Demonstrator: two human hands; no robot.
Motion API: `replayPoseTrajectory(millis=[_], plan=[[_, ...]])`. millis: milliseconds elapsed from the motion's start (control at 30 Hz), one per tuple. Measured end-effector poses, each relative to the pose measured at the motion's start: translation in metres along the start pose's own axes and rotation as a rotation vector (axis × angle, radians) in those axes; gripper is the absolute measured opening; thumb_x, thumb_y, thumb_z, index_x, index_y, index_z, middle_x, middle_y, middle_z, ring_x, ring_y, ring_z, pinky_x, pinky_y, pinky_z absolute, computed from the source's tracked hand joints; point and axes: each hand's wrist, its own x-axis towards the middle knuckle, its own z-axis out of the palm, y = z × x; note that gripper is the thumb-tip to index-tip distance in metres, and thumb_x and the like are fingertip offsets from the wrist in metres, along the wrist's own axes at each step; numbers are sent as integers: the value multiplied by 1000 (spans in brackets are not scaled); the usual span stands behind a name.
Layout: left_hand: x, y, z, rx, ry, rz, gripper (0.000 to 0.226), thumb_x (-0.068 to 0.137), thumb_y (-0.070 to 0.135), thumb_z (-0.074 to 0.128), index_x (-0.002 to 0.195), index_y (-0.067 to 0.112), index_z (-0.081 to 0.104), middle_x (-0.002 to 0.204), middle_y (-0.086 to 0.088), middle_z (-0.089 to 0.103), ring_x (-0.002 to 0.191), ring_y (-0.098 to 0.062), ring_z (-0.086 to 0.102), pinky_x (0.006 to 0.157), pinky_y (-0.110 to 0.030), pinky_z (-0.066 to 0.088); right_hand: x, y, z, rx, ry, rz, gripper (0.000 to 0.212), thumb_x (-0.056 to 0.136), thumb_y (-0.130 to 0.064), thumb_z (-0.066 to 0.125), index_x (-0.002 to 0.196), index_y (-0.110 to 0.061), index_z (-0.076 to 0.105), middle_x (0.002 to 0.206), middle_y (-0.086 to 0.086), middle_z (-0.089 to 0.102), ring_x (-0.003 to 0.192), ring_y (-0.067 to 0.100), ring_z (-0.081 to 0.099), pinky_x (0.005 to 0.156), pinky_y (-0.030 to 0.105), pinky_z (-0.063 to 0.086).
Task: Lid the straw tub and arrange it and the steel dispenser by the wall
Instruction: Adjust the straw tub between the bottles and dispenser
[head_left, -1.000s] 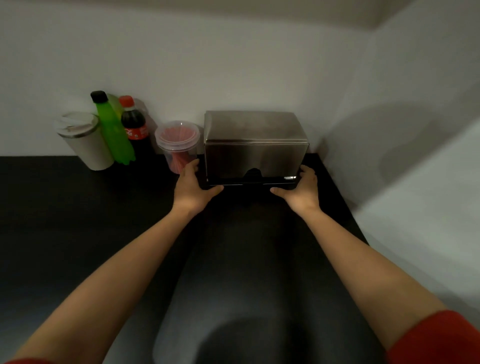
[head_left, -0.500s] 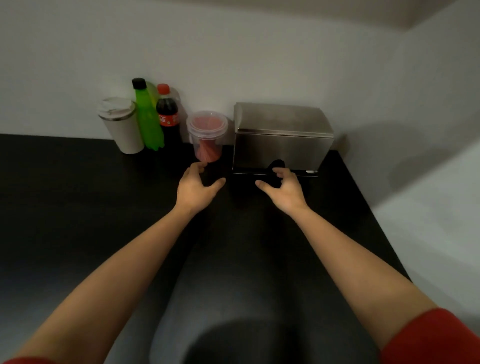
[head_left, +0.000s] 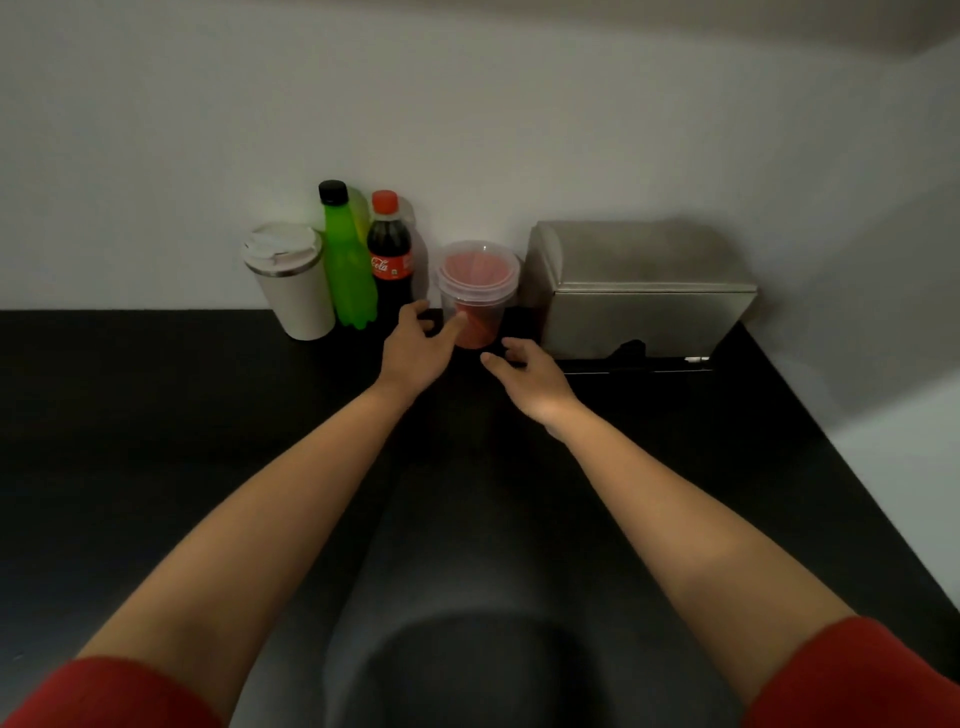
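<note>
A clear plastic tub of red straws (head_left: 478, 291) stands at the wall with a clear lid on it. Right of it the steel dispenser (head_left: 641, 296) sits against the wall in the corner. My left hand (head_left: 415, 348) is open at the tub's lower left, thumb touching or nearly touching its side. My right hand (head_left: 530, 376) is open just below and right of the tub, fingers spread, a little apart from it and holding nothing.
A white travel cup (head_left: 291, 280), a green bottle (head_left: 348, 260) and a cola bottle (head_left: 389, 254) line the wall left of the tub. The black counter (head_left: 156, 441) ends in an edge on the right, by a side wall.
Both hands let go of the steel dispenser and moved left to either side of the straw tub. The view shifted left as well.
</note>
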Motion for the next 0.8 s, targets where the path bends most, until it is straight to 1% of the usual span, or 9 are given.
replayPoseTrajectory(millis=[100, 233, 300, 367, 433, 500, 567, 700, 800], plan=[[21, 1, -2, -84, -14, -61, 69, 84, 49, 62, 140, 16, 36, 132, -7, 53, 119, -19, 51, 94, -27, 41, 11, -9, 14, 9, 10, -12, 62, 89, -38, 57, 141, -13, 34, 145, 7, 42, 129, 21, 44, 99, 26, 35], [42, -1, 1, -208, -49, -138, 80, 83, 49, 63, 145, 13, 28, 142, -8, 44, 125, -22, 47, 104, -38, 41, 27, -14, 23, 96, 65, 37, 67, 91, -35, 54, 144, -8, 24, 143, 10, 43, 131, 23, 42, 93, 22, 31], [50, -3, 5, -244, -50, -162, 80, 84, 47, 62, 147, 12, 27, 148, -8, 38, 129, -23, 44, 106, -41, 40, 36, -16, 26, 138, 80, 81, 79, 91, -40, 53, 148, -6, 11, 149, 12, 35, 136, 25, 36, 103, 27, 31], [59, -4, 8, -267, -63, -170, 76, 87, 45, 60, 147, 12, 27, 150, -8, 35, 131, -24, 42, 107, -42, 39, 46, -19, 29, 176, 102, 125, 84, 90, -46, 50, 149, -7, 4, 153, 13, 29, 139, 27, 32, 109, 32, 29], [67, -7, 11, -298, -96, -168, 71, 88, 44, 58, 147, 14, 29, 149, -9, 37, 131, -25, 43, 108, -43, 39, 54, -24, 30, 230, 138, 161, 81, 91, -49, 46, 149, -9, 6, 153, 12, 27, 138, 28, 32, 112, 35, 29], [74, -9, 12, -335, -126, -167, 69, 87, 44, 58, 145, 15, 33, 145, -10, 43, 127, -25, 47, 106, -44, 40, 60, -28, 32, 278, 159, 168, 78, 90, -50, 45, 149, -12, 11, 151, 13, 33, 134, 29, 38, 110, 42, 34], [78, -10, 13, -371, -145, -175, 74, 81, 48, 60, 144, 16, 37, 141, -10, 49, 122, -24, 53, 104, -44, 43, 63, -30, 34, 294, 167, 148, 73, 91, -49, 44, 147, -11, 18, 146, 13, 40, 129, 29, 44, 107, 44, 38], [81, -14, 15, -399, -156, -181, 97, 55, 65, 59, 139, 20, 44, 134, -7, 55, 116, -22, 58, 98, -44, 49, 67, -28, 37, 273, 184, 135, 65, 94, -45, 41, 145, -10, 24, 144, 14, 43, 128, 30, 45, 106, 39, 38], [81, -14, 17, -407, -146, -171, 99, 53, 67, 58, 139, 19, 44, 133, -7, 57, 115, -23, 58, 97, -44, 49, 68, -27, 37, 266, 191, 129, 62, 95, -44, 40, 144, -9, 26, 143, 14, 44, 128, 29, 45, 99, 32, 36]])
